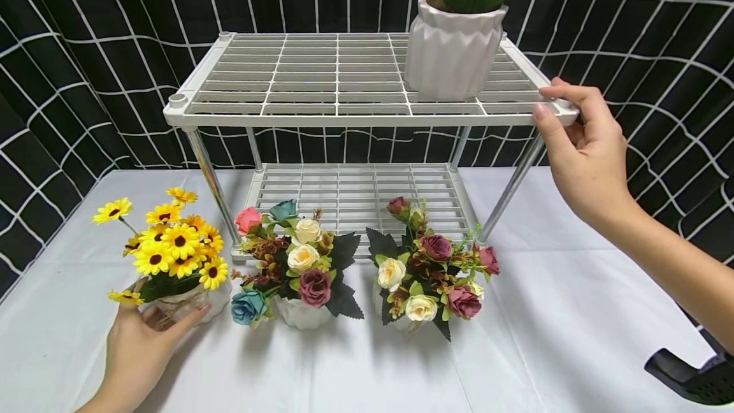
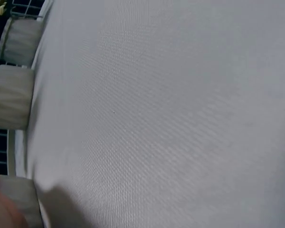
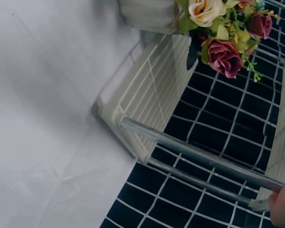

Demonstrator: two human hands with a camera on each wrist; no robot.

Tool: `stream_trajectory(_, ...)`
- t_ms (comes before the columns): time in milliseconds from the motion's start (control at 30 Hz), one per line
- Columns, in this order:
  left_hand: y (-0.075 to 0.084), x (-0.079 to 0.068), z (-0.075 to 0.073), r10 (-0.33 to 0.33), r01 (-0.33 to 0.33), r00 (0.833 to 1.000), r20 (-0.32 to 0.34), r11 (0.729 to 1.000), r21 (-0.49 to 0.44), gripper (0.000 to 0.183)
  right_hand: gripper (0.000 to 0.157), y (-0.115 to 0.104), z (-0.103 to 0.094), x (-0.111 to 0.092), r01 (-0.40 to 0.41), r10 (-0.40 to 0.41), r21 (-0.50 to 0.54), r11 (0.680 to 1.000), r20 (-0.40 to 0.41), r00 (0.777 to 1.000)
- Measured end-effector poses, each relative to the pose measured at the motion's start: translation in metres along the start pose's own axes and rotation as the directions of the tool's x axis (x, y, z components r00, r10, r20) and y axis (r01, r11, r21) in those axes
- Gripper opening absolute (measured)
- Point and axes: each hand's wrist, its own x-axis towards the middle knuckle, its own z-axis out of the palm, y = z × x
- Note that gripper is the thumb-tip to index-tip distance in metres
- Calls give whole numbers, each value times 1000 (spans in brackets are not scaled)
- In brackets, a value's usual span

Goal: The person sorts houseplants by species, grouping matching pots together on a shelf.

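Note:
At the left of the head view, my left hand (image 1: 137,352) grips a small white pot (image 1: 220,298) of yellow daisy-like flowers (image 1: 172,250), thumb across its front. The left wrist view shows part of that hand (image 2: 4,209) at the pot's side (image 2: 21,192). My right hand (image 1: 593,152) pinches the front right corner of the upper tier of a white two-tier rack (image 1: 344,121), thumb in front and fingers on top. In the right wrist view, only a bit of this hand (image 3: 284,206) appears, near the top of a metal leg (image 3: 199,153).
Two white pots with artificial roses, one mixed in colour (image 1: 301,314) and one cream and purple (image 1: 421,308), stand before the lower tier (image 1: 355,190). A ribbed white pot (image 1: 453,50) sits on the upper tier's right. A black object (image 1: 688,378) lies at the lower right.

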Motion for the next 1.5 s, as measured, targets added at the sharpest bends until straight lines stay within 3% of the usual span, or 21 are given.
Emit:
stream_trajectory(133, -1, -1, 5, 70, -71, 995, -70, 997, -6, 99, 31, 0, 1, 0, -5, 5, 2, 1000, 3, 1000)
stream_trajectory(400, 2, 2, 4, 74, -77, 984, -163, 997, -11, 96, 30, 1, 1, 0, -7, 7, -5, 1000, 0, 1000)
stream_trajectory(567, 2, 5, 0, 72, -73, 984, -162, 997, -2, 85, 31, 2, 0, 0, -7, 7, -10, 1000, 1, 1000)
stream_trajectory(867, 12, 5, -18, 139, -138, 981, -139, 990, 12, 94, 32, 3, -2, 1, -19, 19, -27, 999, 2, 1000)
stream_trajectory(1067, 19, 6, -30, 179, -191, 971, -158, 979, -63, 83, 31, 2, -2, 1, -21, 21, -24, 1000, 6, 1000)
stream_trajectory(1167, 22, 7, -37, 204, -218, 964, -173, 973, -71, 77, 31, 2, -2, 1, -21, 22, -23, 1000, 10, 1000)
stream_trajectory(1367, 30, 16, -53, 320, -339, 930, -182, 937, -82, 81, 31, 3, -2, 1, -20, 20, -18, 1000, 6, 1000)
stream_trajectory(1500, 37, 24, -65, 358, -377, 913, -196, 923, -71, 83, 31, 3, -2, 1, -22, 22, -17, 1000, 7, 1000)
